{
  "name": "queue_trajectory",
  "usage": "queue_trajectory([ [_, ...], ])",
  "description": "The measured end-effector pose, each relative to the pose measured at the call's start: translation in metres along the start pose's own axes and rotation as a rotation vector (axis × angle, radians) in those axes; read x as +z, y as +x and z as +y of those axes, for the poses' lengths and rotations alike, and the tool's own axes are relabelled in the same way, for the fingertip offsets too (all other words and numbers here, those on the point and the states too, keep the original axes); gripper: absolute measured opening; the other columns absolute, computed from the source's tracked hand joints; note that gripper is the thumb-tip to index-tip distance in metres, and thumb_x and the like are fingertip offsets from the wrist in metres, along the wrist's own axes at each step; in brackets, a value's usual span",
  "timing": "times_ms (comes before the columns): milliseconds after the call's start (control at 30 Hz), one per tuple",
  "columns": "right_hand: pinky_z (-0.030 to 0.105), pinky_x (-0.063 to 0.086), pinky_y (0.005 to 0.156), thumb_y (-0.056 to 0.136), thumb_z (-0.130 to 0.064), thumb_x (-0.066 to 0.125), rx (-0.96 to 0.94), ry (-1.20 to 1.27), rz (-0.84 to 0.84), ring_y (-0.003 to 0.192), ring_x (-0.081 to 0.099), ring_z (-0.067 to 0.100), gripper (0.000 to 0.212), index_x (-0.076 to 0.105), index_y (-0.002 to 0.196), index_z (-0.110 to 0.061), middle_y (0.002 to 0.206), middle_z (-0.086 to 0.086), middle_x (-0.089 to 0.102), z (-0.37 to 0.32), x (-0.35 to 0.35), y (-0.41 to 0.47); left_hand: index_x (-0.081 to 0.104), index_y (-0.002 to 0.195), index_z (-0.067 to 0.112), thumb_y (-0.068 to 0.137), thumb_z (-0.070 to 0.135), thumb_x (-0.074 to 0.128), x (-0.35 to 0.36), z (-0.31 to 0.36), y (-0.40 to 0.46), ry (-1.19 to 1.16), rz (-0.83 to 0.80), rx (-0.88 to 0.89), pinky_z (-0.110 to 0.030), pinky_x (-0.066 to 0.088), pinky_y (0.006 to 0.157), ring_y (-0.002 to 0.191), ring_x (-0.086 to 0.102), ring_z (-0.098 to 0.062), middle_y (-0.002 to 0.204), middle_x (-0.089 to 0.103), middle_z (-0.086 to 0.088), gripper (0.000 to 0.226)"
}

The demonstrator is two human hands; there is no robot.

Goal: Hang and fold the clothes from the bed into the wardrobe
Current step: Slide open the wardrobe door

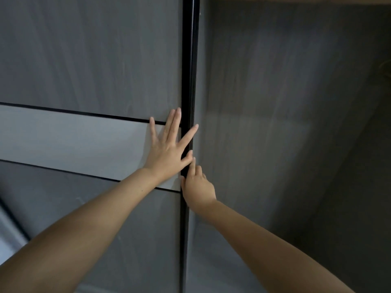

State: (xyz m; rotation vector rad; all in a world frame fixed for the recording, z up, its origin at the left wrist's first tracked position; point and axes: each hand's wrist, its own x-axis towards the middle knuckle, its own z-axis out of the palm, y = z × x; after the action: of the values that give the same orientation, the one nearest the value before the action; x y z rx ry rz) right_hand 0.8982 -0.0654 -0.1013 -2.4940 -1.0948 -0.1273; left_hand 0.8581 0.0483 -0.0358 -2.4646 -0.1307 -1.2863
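Two bare forearms reach up from the bottom edge toward a wardrobe [91,60]. Its grey sliding door [105,208] fills the left side, crossed by a paler band [74,140] between thin dark lines. Down the door's right edge runs a black frame [190,60]. To the right of it is a darker grey panel [275,102], set further back and dim.

With fingers spread and straight, the left hand [167,151] lies flat on the door over the pale band, gripping nothing; its forefinger crosses the frame and its thumb rests on it. Just below, the right hand [197,189] touches the frame, its forefinger straight up along the black edge and the other fingers curled. Whether those fingers hook behind the edge cannot be told. No clothes or bed are in view.
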Motion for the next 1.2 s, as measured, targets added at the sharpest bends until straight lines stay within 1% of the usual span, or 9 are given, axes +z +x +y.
queue_trajectory([
  [100, 0.032, 0.049, 0.091, 0.104, -0.038, 0.029, 0.042, 0.019, 0.010, 0.134, 0.041, 0.022, 0.072, -0.014, 0.149, -0.003, 0.155, 0.009, 0.022, -0.007, 0.011, 0.006, 0.031, 0.146, 0.021, 0.085, 0.040, 0.056, 0.000, -0.008, -0.002, 0.000, -0.010, 0.031, -0.070, 0.004, 0.107, 0.144, 0.009, -0.037, 0.153, 0.013, -0.030, 0.069],
  [300, 0.030, 0.051, 0.084, 0.104, -0.040, 0.028, 0.039, -0.023, 0.035, 0.129, 0.047, 0.019, 0.073, -0.015, 0.149, -0.002, 0.153, 0.007, 0.027, -0.009, 0.018, 0.009, 0.031, 0.145, 0.022, 0.086, 0.042, 0.047, 0.002, -0.010, -0.004, 0.018, -0.040, 0.026, -0.071, 0.008, 0.106, 0.143, 0.010, -0.037, 0.152, 0.015, -0.030, 0.064],
  [500, 0.035, 0.049, 0.080, 0.103, -0.040, 0.029, 0.005, 0.027, -0.031, 0.122, 0.052, 0.027, 0.069, -0.008, 0.152, -0.009, 0.153, 0.009, 0.025, -0.006, 0.008, 0.008, 0.037, 0.145, 0.021, 0.086, 0.037, 0.057, -0.004, -0.008, -0.006, 0.006, -0.078, -0.006, -0.070, 0.010, 0.108, 0.144, 0.014, -0.038, 0.153, 0.017, -0.029, 0.064],
  [600, 0.041, 0.046, 0.085, 0.101, -0.044, 0.031, -0.054, 0.051, -0.065, 0.124, 0.048, 0.033, 0.064, 0.005, 0.153, -0.018, 0.150, 0.010, 0.028, 0.008, -0.009, 0.007, 0.050, 0.135, 0.014, 0.084, 0.029, 0.060, -0.012, -0.003, -0.006, -0.004, 0.035, -0.025, -0.068, 0.017, 0.107, 0.138, 0.029, -0.036, 0.149, 0.027, -0.023, 0.055],
  [700, 0.043, 0.044, 0.090, 0.101, -0.044, 0.033, -0.028, -0.011, -0.014, 0.126, 0.046, 0.034, 0.058, 0.020, 0.151, -0.018, 0.147, 0.011, 0.033, 0.034, -0.035, 0.010, 0.059, 0.124, 0.011, 0.084, 0.024, 0.057, -0.023, 0.007, 0.008, -0.054, 0.215, 0.127, -0.057, 0.030, 0.105, 0.122, 0.040, -0.030, 0.135, 0.033, -0.014, 0.042],
  [767, 0.043, 0.043, 0.094, 0.100, -0.044, 0.036, 0.040, -0.066, 0.043, 0.127, 0.044, 0.035, 0.056, 0.026, 0.148, -0.016, 0.145, 0.013, 0.036, 0.056, -0.055, 0.012, 0.061, 0.122, 0.009, 0.085, 0.023, 0.056, -0.028, 0.024, 0.025, -0.140, 0.218, 0.226, -0.049, 0.036, 0.099, 0.116, 0.046, -0.032, 0.130, 0.044, -0.015, 0.040],
  [867, 0.045, 0.041, 0.096, 0.100, -0.044, 0.038, 0.187, -0.132, 0.101, 0.130, 0.039, 0.034, 0.055, 0.029, 0.146, -0.016, 0.144, 0.013, 0.039, 0.099, -0.080, -0.004, 0.058, 0.124, 0.005, 0.084, 0.023, 0.056, -0.027, 0.065, 0.043, -0.351, 0.058, 0.242, -0.044, 0.044, 0.088, 0.104, 0.056, -0.036, 0.116, 0.060, -0.016, 0.044],
  [967, 0.046, 0.038, 0.098, 0.099, -0.045, 0.036, 0.355, -0.198, 0.128, 0.130, 0.038, 0.033, 0.054, 0.031, 0.144, -0.016, 0.143, 0.012, 0.041, 0.147, -0.101, -0.042, 0.054, 0.128, 0.006, 0.088, 0.021, 0.056, -0.014, 0.111, 0.052, -0.614, -0.134, 0.129, -0.043, 0.048, 0.081, 0.097, 0.059, -0.034, 0.103, 0.064, -0.011, 0.043],
  [1200, 0.046, 0.036, 0.098, 0.098, -0.049, 0.037, 0.818, -0.283, 0.122, 0.128, 0.041, 0.032, 0.056, 0.031, 0.145, -0.019, 0.139, 0.012, 0.045, 0.251, -0.128, -0.209, 0.056, 0.119, 0.012, 0.093, 0.040, 0.053, 0.026, 0.281, 0.043, -0.919, -0.639, 0.205, -0.044, 0.045, 0.090, 0.104, 0.055, -0.031, 0.107, 0.060, -0.010, 0.039],
])
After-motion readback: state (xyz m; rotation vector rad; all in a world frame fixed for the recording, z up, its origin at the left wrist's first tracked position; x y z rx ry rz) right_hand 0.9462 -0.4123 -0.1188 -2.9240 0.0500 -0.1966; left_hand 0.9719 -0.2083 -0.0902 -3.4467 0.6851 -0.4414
